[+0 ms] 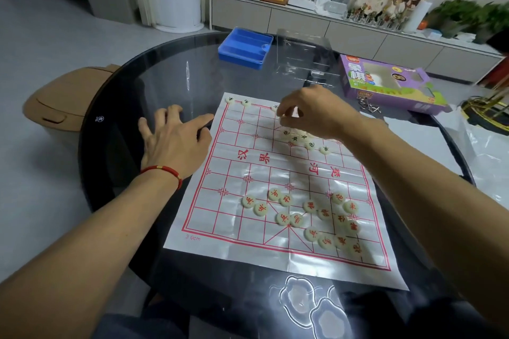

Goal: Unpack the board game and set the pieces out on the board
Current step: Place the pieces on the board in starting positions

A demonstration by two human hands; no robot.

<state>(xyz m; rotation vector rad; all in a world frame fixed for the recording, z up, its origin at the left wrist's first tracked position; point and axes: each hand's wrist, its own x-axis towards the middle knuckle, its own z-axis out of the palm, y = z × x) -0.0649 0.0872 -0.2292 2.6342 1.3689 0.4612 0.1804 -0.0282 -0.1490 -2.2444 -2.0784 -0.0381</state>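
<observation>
- Head view: the board sheet (278, 173) lies flat on the round dark glass table (154, 85).
- Left hand (176, 143): fingers spread and straight, grip open, pressing the table at the sheet's 10 o'clock edge.
- Right hand (311, 114): fingertips curled over the sheet's 12 o'clock rows; the grip appears to pinch a pale piece (283, 118), though blur obscures it.
- Black-marked pieces (303, 140) cluster under the right hand; two more (238, 101) sit at the far left corner.
- Red-marked pieces (311, 217) lie scattered at 5 o'clock on the sheet.
- Blue tray (245, 48), clear lid (303, 54) and purple game box (385, 82) stand at 12 to 2 o'clock.
</observation>
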